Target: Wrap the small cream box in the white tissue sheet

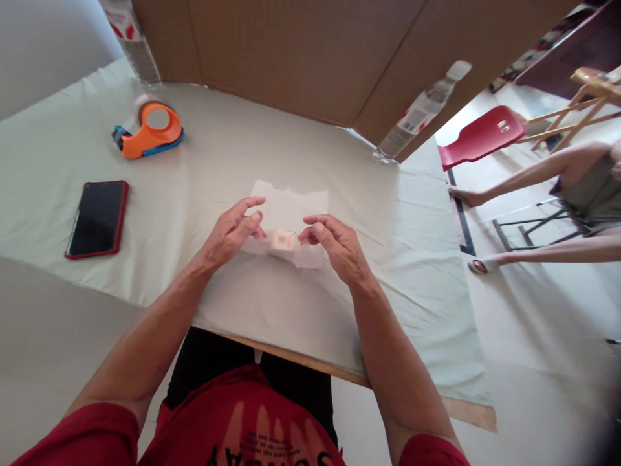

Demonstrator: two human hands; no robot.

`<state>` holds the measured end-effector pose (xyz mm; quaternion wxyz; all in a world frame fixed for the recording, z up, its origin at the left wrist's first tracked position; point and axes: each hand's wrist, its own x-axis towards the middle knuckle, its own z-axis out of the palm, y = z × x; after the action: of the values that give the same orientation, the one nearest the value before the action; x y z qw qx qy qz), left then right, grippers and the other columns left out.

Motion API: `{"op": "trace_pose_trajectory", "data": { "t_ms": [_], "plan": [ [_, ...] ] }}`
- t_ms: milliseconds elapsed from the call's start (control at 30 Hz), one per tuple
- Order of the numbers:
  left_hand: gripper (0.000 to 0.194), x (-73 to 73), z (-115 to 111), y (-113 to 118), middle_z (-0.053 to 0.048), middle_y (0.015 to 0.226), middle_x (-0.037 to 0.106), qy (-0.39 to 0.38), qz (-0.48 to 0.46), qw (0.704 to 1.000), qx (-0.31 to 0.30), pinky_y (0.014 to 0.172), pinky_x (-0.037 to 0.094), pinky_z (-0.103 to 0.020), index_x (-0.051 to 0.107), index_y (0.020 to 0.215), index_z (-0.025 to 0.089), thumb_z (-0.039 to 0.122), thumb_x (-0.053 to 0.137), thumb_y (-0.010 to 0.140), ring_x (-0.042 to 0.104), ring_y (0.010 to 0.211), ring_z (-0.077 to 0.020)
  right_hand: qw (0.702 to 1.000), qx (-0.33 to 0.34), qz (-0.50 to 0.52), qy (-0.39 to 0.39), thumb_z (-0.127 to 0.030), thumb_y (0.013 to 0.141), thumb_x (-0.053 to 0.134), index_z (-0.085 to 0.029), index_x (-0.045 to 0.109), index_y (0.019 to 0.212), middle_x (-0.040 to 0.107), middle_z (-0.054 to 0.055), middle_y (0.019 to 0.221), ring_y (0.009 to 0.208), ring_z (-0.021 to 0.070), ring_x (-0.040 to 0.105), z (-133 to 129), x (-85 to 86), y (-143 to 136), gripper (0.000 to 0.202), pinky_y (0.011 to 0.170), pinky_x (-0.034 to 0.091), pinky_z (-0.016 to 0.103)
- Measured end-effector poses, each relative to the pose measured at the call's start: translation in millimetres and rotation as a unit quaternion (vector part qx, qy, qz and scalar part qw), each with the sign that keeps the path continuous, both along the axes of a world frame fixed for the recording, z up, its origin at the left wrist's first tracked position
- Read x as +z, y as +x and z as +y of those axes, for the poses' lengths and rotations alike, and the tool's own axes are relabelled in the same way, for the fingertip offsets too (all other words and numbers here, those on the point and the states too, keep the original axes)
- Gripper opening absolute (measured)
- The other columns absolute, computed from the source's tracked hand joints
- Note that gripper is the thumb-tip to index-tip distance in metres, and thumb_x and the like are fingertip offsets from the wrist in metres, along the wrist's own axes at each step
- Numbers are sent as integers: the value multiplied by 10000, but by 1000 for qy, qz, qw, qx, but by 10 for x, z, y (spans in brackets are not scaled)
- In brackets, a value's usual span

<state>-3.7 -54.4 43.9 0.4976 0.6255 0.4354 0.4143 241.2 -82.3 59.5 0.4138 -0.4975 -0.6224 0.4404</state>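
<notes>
A small pale box with a faint round print lies near the front edge of a thin white paper sheet. My left hand is at the box's left, its index finger and thumb apart and its lower fingertips at the paper. On the other side, my right hand has its index finger stretched out and the lower fingers bent toward the box's right end. Neither hand is closed around the box. Whether the lower fingertips touch the box or only the paper, I cannot tell.
On the cloth-covered table are an orange tape dispenser and a phone at left. A cardboard panel stands behind, with water bottles at both sides. A seated person's legs and a red chair are at right.
</notes>
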Motion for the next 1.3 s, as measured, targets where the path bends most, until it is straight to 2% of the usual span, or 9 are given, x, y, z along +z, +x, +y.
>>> {"op": "trace_pose_trajectory", "data": {
  "t_ms": [100, 200, 333, 433, 533, 667, 1067, 1167, 1300],
  "plan": [
    [637, 66, 14, -112, -4, 513, 594, -111, -35, 981, -155, 669, 521, -350, 674, 1237, 154, 669, 455, 932, 667, 583, -230, 988, 139, -11, -72, -548, 986, 488, -200, 692, 1021, 735, 24, 803, 752, 157, 678, -135, 41, 51, 405, 783, 548, 322],
    [443, 64, 34, -137, 12, 496, 574, -120, 79, 974, -172, 545, 446, -297, 741, 1078, 167, 533, 648, 847, 578, 477, -178, 964, 222, -79, -123, -479, 967, 536, -204, 694, 931, 725, 14, 802, 715, 155, 671, -260, -17, 90, 319, 720, 537, 307],
    [262, -13, 53, -51, 19, 624, 595, 87, 160, 983, -9, 606, 455, -282, 734, 980, 192, 355, 662, 788, 554, 577, -145, 987, 106, -107, -60, -391, 927, 569, -209, 679, 950, 697, 7, 792, 710, 159, 649, -307, -117, 67, 214, 695, 533, 308],
    [403, -67, 52, -2, -97, 1090, 710, 192, 174, 965, -29, 882, 523, -366, 700, 1139, 183, 352, 666, 774, 655, 1005, -244, 983, 12, -169, 68, -365, 855, 653, -215, 649, 1146, 717, 88, 1108, 976, 227, 670, -234, -174, -37, 327, 855, 553, 389],
    [736, -144, 38, 22, -171, 1455, 557, 186, 207, 954, -113, 1157, 376, -485, 538, 1411, 172, 440, 728, 753, 472, 1392, -349, 959, 31, -243, 141, -315, 791, 700, -207, 564, 1331, 603, 154, 1404, 1263, 306, 572, -121, -267, -169, 567, 1065, 469, 497],
    [1017, -295, 22, 81, -222, 1590, 399, 157, 294, 929, -163, 1232, 234, -546, 391, 1521, 141, 520, 806, 673, 300, 1511, -410, 953, 17, -265, 144, -277, 825, 645, -224, 601, 1287, 677, 125, 1304, 1194, 294, 622, -44, -375, -145, 468, 1061, 474, 505],
    [958, -359, 40, 166, -175, 1594, 408, 179, 342, 908, -162, 1237, 164, -554, 390, 1528, 203, 581, 758, 727, 270, 1519, -413, 905, -249, -309, 151, -389, 772, 681, -178, 619, 1263, 643, 186, 1302, 1202, 343, 603, -258, -476, 1027, 538, 980, 515, 570],
    [969, -365, 28, 179, -196, 1591, 402, 185, 357, 903, -152, 1234, 165, -553, 393, 1527, 178, 602, 749, 731, 271, 1515, -420, 884, -252, -319, 232, -344, 843, 637, -212, 634, 1245, 626, 169, 1335, 1285, 333, 558, -304, -378, 777, 423, 1096, 430, 584],
    [1003, -397, 23, 195, -233, 1578, 406, 194, 357, 904, -133, 1230, 145, -573, 410, 1518, 141, 643, 747, 718, 277, 1505, -444, 909, -106, -324, 239, -309, 893, 606, -256, 658, 1220, 643, 126, 1347, 1274, 310, 577, -260, -272, 254, 335, 1103, 433, 535]
  ]
}}
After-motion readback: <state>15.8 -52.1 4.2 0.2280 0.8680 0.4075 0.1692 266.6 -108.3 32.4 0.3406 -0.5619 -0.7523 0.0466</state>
